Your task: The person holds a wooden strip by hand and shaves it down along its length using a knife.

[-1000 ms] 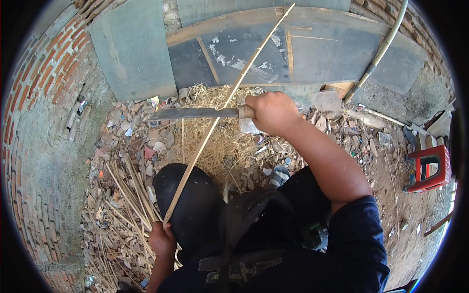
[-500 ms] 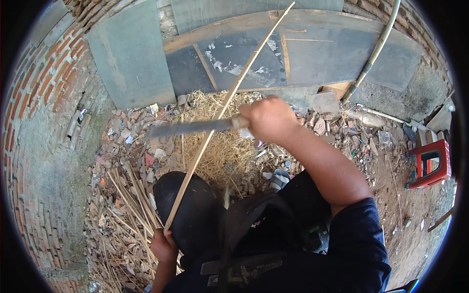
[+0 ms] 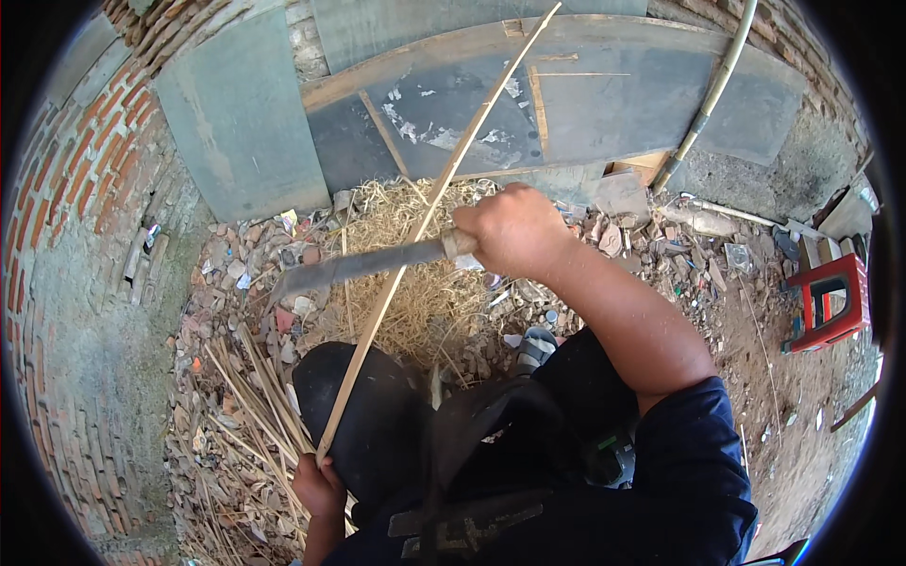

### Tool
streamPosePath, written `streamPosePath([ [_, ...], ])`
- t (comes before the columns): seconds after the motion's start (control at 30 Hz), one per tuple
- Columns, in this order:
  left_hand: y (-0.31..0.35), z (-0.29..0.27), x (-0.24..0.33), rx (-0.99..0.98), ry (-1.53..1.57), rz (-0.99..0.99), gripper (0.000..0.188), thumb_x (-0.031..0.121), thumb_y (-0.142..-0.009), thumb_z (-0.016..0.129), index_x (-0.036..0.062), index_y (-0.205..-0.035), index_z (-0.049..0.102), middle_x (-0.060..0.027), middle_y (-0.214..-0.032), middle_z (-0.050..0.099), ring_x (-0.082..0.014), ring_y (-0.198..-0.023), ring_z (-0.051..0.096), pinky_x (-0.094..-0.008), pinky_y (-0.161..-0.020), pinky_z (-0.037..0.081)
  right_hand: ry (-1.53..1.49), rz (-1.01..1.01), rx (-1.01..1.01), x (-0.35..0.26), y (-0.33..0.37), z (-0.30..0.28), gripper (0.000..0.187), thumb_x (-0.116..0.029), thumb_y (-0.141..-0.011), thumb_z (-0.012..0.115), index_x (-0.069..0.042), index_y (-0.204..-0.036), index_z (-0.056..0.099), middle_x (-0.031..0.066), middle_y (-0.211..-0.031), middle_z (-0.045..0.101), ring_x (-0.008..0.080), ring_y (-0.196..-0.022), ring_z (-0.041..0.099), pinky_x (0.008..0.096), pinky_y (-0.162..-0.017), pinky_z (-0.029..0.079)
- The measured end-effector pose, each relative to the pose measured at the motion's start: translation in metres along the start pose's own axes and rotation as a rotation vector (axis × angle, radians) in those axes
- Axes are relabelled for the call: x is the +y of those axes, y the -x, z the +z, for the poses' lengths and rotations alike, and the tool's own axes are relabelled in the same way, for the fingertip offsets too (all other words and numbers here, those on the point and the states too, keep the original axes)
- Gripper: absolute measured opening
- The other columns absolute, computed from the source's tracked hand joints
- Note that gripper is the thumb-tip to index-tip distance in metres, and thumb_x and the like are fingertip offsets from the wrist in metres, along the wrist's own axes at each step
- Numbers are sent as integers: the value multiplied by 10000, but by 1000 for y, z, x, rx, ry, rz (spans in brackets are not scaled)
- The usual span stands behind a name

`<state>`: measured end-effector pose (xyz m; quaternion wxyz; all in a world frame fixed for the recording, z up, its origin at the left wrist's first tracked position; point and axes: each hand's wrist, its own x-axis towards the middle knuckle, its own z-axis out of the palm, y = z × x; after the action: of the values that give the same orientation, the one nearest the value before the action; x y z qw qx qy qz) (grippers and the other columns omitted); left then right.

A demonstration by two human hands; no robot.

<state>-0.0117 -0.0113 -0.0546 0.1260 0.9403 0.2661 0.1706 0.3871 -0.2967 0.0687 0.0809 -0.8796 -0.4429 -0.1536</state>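
Observation:
A long, pale bamboo strip (image 3: 360,351) runs slantwise from my left hand, over my dark-clad left knee, up toward the far boards. Its near end is pinched in my left hand (image 3: 318,485), low beside the left thigh. My right hand (image 3: 517,232) is closed round the wooden handle of a machete (image 3: 342,269). The long grey blade points left and crosses the strip around its middle; whether its edge touches or bites in cannot be told. Beneath them lies a heap of fine straw-coloured shavings (image 3: 434,311).
More split strips (image 3: 260,396) lie in a bundle left of my knee. Rubble and litter cover the ground. A brick wall (image 3: 85,311) stands left, with grey boards (image 3: 623,104) at the back. A bamboo pole (image 3: 708,99) leans there; a red plastic stool (image 3: 830,302) is at right.
The machete and my right hand have shifted slightly left along with the whole view, and the blade's tip sits a little lower. My left hand still holds the strip's end.

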Motion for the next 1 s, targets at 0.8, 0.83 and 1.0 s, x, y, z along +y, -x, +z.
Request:
streamPosePath([
  [0.8, 1, -10, -15, -55, 72, 4, 294, 287, -982, 560, 22, -855, 559, -218, -672, 564, -466, -619, 573, -512, -543, 417, -9, 159, 175, 58, 11, -8, 178, -165, -698, 721, -130, -852, 638, 89, -744, 684, 333, -720, 692, 464, -702, 559],
  [0.83, 4, -11, -17, -48, 81, 8, 299, 289, -981, 559, 20, -849, 558, -216, -668, 563, -464, -617, 573, -509, -544, 419, -18, 109, 178, 56, 12, -7, 184, -165, -694, 722, -132, -857, 643, 87, -749, 686, 333, -723, 693, 464, -706, 559],
  [1.0, 16, -13, -22, -31, 86, 12, 331, 306, -982, 557, 17, -822, 542, -214, -669, 556, -463, -622, 572, -504, -550, 421, -61, 59, 71, 46, 10, -12, 196, -164, -686, 725, -137, -868, 658, 90, -762, 692, 332, -746, 701, 469, -707, 561],
])
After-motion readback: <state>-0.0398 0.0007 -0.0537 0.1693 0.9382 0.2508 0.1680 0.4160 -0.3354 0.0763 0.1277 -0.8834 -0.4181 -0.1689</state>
